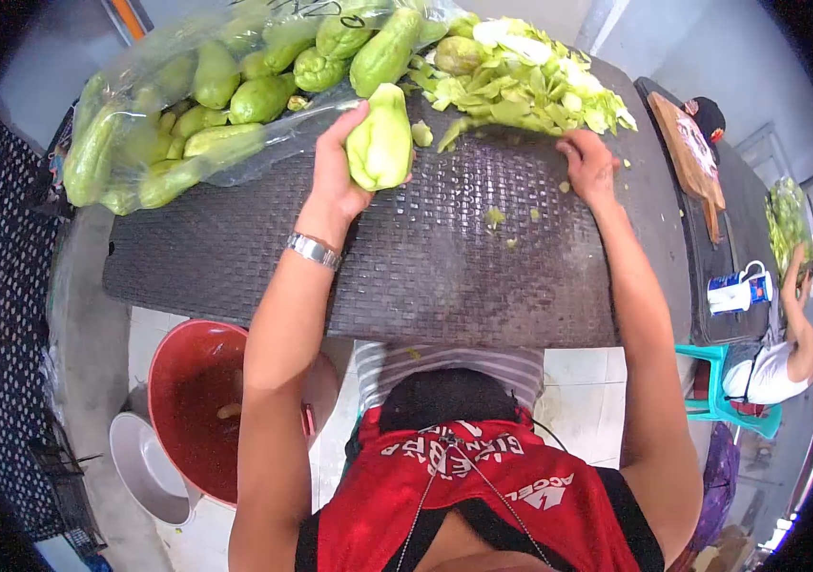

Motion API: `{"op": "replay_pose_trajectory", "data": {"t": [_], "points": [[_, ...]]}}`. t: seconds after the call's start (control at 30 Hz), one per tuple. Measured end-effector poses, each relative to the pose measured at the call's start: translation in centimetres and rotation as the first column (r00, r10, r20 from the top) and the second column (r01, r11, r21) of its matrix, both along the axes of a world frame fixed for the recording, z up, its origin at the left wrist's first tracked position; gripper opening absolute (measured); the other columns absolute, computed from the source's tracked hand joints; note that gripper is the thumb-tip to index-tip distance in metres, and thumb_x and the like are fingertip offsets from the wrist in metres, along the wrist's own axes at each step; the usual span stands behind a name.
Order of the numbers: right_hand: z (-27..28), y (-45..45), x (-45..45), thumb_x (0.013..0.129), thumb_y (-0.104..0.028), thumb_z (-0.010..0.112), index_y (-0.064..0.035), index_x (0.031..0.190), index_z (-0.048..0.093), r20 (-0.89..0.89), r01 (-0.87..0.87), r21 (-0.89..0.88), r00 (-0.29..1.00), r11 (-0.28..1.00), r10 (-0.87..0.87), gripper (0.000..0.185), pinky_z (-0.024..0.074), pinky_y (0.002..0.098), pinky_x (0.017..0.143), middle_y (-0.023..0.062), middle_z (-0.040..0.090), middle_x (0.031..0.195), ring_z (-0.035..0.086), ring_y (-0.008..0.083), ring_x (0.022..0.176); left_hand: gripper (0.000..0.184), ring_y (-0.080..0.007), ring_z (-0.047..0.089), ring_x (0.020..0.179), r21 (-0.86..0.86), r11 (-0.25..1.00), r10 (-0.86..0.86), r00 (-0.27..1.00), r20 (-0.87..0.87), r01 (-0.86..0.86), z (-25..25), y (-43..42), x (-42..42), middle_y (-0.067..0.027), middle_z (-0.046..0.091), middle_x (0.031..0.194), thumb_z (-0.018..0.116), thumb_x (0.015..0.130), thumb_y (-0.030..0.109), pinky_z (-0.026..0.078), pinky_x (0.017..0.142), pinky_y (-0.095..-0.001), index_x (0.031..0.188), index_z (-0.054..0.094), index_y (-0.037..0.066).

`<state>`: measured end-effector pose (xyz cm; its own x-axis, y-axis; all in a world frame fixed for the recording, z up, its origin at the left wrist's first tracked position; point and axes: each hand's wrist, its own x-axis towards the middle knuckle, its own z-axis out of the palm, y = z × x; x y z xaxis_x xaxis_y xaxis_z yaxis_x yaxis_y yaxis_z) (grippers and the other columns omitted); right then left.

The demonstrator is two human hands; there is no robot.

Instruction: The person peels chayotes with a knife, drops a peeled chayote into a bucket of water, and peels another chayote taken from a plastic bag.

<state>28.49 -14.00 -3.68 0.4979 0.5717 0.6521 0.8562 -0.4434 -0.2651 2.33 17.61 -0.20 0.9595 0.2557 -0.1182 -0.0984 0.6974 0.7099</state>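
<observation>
My left hand (pixel 341 167) is closed round a pale green peeled chayote (pixel 380 138), held above the dark woven-pattern table (pixel 483 276). At the near edge of a heap of green peelings (pixel 530 81), my right hand (pixel 589 167) has its fingers curled in; I cannot make out whether anything is in them. A clear plastic bag (pixel 306 119) full of unpeeled chayotes (pixel 258 98) lies at the table's far left. Another chayote (pixel 459 55) rests among the peelings. Small green scraps (pixel 494 217) are scattered between my hands.
Below the table's left side stand a red bucket (pixel 192 381) and a pale basin (pixel 144 467). On a second table at right are a wooden cutting board (pixel 678 143) and a blue-and-white mug (pixel 740 289). A person (pixel 778 367) on a teal chair (pixel 707 381) handles another bag of greens (pixel 788 224).
</observation>
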Motion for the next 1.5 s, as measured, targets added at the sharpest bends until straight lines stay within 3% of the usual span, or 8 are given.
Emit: {"op": "replay_pose_trajectory", "data": {"t": [0.17,0.27,0.4,0.6,0.63,0.73,1.27,1.5], "points": [[2.1,1.2,4.3,0.093,-0.019,0.074,-0.0016,0.105,0.072,0.004,0.181,0.145,0.983,0.973,-0.183,0.021,0.0552,0.0374,0.076,0.0145,0.076,0.092,0.073,0.0250,0.081,0.052,-0.0333,0.073,0.093,0.031,1.000,0.006,1.000,0.017,-0.006,-0.2,0.3,0.1,-0.0147,0.073,0.112,0.056,0.098,0.051,0.060,0.076,-0.0489,0.127,0.065,0.008],[5.8,-1.0,-2.6,0.091,-0.019,0.075,-0.0053,0.110,0.072,-0.280,0.335,-0.062,0.899,0.940,-0.338,0.024,0.0544,0.0419,0.083,0.0157,0.075,0.099,0.072,0.0315,0.092,0.053,-0.0335,0.073,0.094,0.020,1.000,0.021,1.000,-0.002,-0.021,-0.3,0.0,-0.1,-0.0145,0.074,0.111,0.056,0.098,0.051,0.059,0.078,-0.0492,0.127,0.065,0.008],[2.9,-7.0,-6.6,0.088,-0.020,0.080,-0.0011,0.107,0.067,-0.781,0.269,-0.157,0.556,0.950,-0.286,0.030,0.0536,0.0351,0.074,0.0132,0.072,0.087,0.069,0.0212,0.080,0.053,-0.0339,0.073,0.096,0.033,0.999,0.006,1.000,0.007,-0.006,0.3,-0.2,0.0,-0.0143,0.074,0.111,0.056,0.098,0.052,0.058,0.080,-0.0497,0.127,0.066,0.008],[4.0,-9.4,-13.5,0.084,-0.017,0.083,-0.0024,0.109,0.065,-0.533,0.349,-0.271,0.721,0.897,-0.442,0.034,0.0534,0.0372,0.074,0.0124,0.068,0.092,0.067,0.0237,0.080,0.053,-0.0352,0.072,0.098,0.060,0.998,-0.037,0.999,0.031,0.035,-0.1,-0.4,-0.3,-0.0138,0.073,0.114,0.057,0.099,0.051,0.059,0.080,-0.0503,0.129,0.064,0.008],[3.1,-10.2,-13.0,0.083,-0.018,0.083,-0.0031,0.107,0.067,-0.250,0.312,-0.269,0.891,0.911,-0.379,0.033,0.0528,0.0411,0.083,0.0151,0.067,0.100,0.067,0.0303,0.094,0.053,-0.0353,0.072,0.098,0.060,0.998,-0.032,0.999,0.030,0.030,0.0,-0.4,-0.3,-0.0138,0.073,0.114,0.057,0.099,0.051,0.059,0.080,-0.0504,0.129,0.064,0.008],[3.2,-9.7,-13.6,0.082,-0.019,0.083,-0.0038,0.108,0.069,-0.146,0.285,-0.255,0.933,0.924,-0.328,0.033,0.0508,0.0442,0.091,0.0172,0.067,0.105,0.064,0.0361,0.105,0.051,-0.0350,0.072,0.097,0.051,0.998,-0.033,0.998,0.049,0.030,0.1,-0.2,-0.2,-0.0133,0.073,0.113,0.058,0.098,0.050,0.059,0.080,-0.0501,0.128,0.065,0.009],[5.1,-7.1,-8.7,0.085,-0.009,0.063,-0.0021,0.109,0.068,-0.019,0.010,-0.651,0.999,0.759,-0.030,0.025,0.0540,0.0485,0.087,0.0236,0.069,0.099,0.066,0.0454,0.096,0.049,-0.0338,0.073,0.091,0.038,0.999,-0.007,0.997,0.076,0.004,-0.1,0.0,0.3,-0.0139,0.073,0.108,0.059,0.098,0.047,0.059,0.076,-0.0501,0.126,0.064,0.007],[6.9,-6.9,-9.2,0.089,-0.009,0.065,-0.0025,0.104,0.072,-0.595,0.039,-0.362,0.759,0.931,-0.264,0.018,0.0545,0.0350,0.070,0.0100,0.070,0.079,0.067,0.0161,0.075,0.049,-0.0344,0.072,0.091,0.048,0.999,0.005,0.997,0.083,-0.009,0.3,-0.4,-0.2,-0.0140,0.072,0.111,0.058,0.099,0.046,0.059,0.074,-0.0498,0.127,0.064,0.006]]}}
